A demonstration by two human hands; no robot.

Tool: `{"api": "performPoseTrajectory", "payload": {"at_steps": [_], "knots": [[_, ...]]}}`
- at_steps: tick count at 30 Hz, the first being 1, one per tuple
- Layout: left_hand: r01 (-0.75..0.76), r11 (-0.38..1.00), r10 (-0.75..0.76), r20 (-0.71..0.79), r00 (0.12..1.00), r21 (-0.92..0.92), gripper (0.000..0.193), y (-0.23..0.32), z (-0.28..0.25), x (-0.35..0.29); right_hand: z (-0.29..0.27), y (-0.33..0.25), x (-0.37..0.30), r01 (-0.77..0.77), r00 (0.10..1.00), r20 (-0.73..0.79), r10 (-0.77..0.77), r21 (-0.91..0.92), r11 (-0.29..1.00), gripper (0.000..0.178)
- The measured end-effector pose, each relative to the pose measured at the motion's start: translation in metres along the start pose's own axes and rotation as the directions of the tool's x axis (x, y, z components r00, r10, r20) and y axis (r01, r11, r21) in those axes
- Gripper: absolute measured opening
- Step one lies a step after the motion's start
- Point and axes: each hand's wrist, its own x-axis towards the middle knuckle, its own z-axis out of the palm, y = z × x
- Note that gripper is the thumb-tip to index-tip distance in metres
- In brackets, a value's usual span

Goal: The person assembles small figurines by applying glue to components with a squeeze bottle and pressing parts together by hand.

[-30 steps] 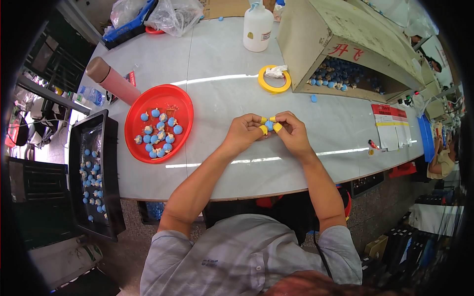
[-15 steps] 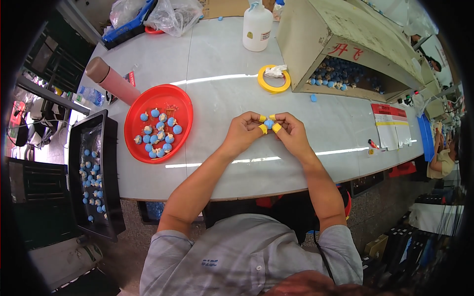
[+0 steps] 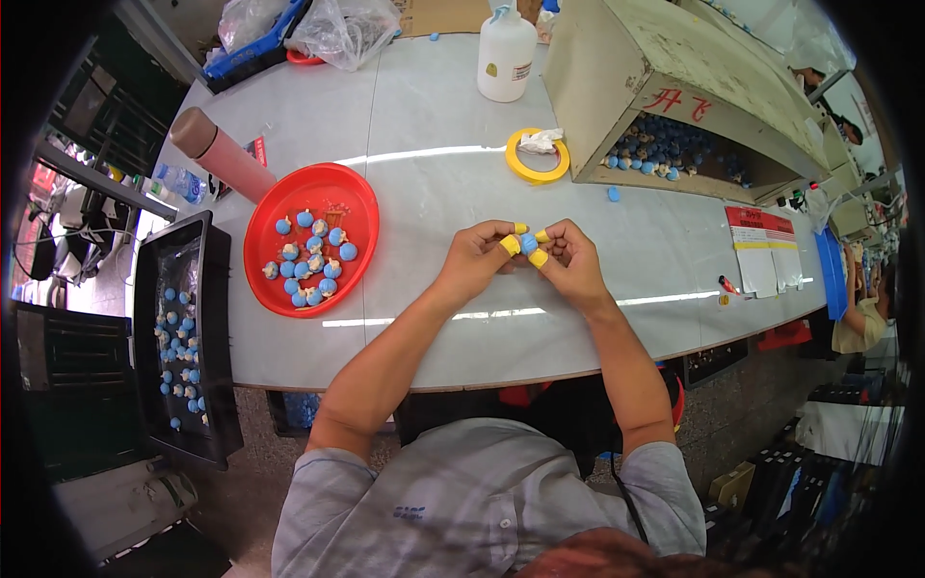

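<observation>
Over the middle of the grey table, a small blue ball-like piece [image 3: 528, 244] is pinched between the fingertips of both my hands. My left hand [image 3: 477, 258] grips it from the left with thumb and forefinger. From the right, my right hand [image 3: 575, 265] closes on the same piece. Yellow tape wraps the thumbs and forefingers. Details of the piece are mostly covered by the fingers. To the left, a red round tray [image 3: 255, 231] holds several similar blue balls with cream-coloured parts on them.
A black bin [image 3: 220, 366] with more blue balls stands at the table's left edge. Behind the tray leans a pink bottle [image 3: 226, 159]. Farther back are a yellow tape roll [image 3: 520, 173], a white plastic bottle [image 3: 506, 63] and a beige metal cabinet [image 3: 602, 106] containing many blue pieces.
Both hands still pinch the blue piece. My fingers have shifted slightly around it, and the right fingertips have spread a little farther apart.
</observation>
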Motion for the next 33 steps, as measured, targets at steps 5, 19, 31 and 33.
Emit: {"api": "performPoseTrajectory", "payload": {"at_steps": [5, 19, 31, 33], "knots": [[-0.028, 0.995, 0.04, 0.138, 0.99, -0.093, 0.021, 0.0, -0.004, -0.006, 0.012, -0.003, -0.012, 0.315, 0.946, 0.015, -0.323, -0.26, 0.913, 0.032], [0.087, 0.976, -0.025, 0.297, 0.955, -0.197, 0.032, 0.001, 0.009, -0.017, 0.024, -0.015, -0.018, 0.649, 0.646, 0.144, -0.75, -0.621, 0.44, 0.042], [0.106, 0.972, -0.044, 0.279, 0.959, -0.21, 0.031, -0.002, 0.009, -0.013, 0.023, -0.015, -0.017, 0.617, 0.655, 0.14, -0.743, -0.666, 0.419, 0.044], [0.114, 0.974, -0.059, 0.264, 0.963, -0.198, 0.032, 0.002, 0.007, -0.015, 0.025, -0.013, -0.015, 0.606, 0.666, 0.119, -0.736, -0.661, 0.442, 0.044]]}}
